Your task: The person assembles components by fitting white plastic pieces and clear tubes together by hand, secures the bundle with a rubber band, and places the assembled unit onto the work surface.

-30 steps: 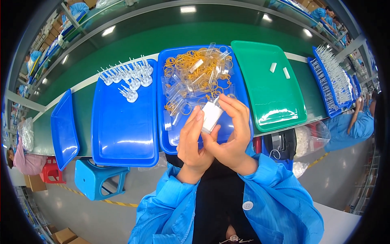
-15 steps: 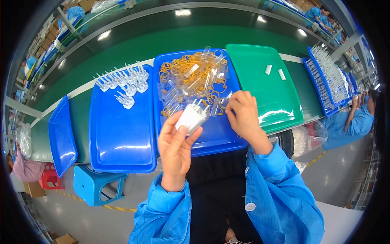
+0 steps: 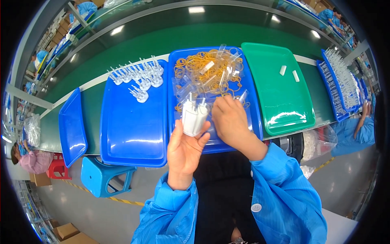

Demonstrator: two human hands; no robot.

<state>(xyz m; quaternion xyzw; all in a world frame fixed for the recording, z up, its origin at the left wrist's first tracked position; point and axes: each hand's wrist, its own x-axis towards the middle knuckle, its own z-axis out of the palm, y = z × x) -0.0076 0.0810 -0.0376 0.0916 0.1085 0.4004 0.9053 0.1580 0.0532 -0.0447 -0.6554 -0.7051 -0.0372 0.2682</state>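
My left hand (image 3: 186, 150) holds up a white plug-like plastic piece (image 3: 194, 118) with thin prongs pointing upward. The thumb and fingers grip its lower part. Close to its right side, my right hand (image 3: 231, 122) has its fingers curled together, and whatever they pinch is hidden. Both hands are over the near half of a blue tray (image 3: 254, 118). In that tray lies a heap of orange rubber bands (image 3: 203, 67) mixed with clear plastic sleeves (image 3: 186, 85).
To the left, another blue tray (image 3: 134, 138) carries several white pronged pieces (image 3: 140, 94). A green tray (image 3: 280, 110) on the right has two small white blocks (image 3: 282, 70). Stacked trays of white parts (image 3: 341, 81) stand far right, near a person in blue (image 3: 353, 132). A blue stool (image 3: 101, 175) stands left.
The right hand has moved leftward, close to the white piece, with its fingers curled. The left hand has turned the piece more upright. The whole view has shifted slightly.
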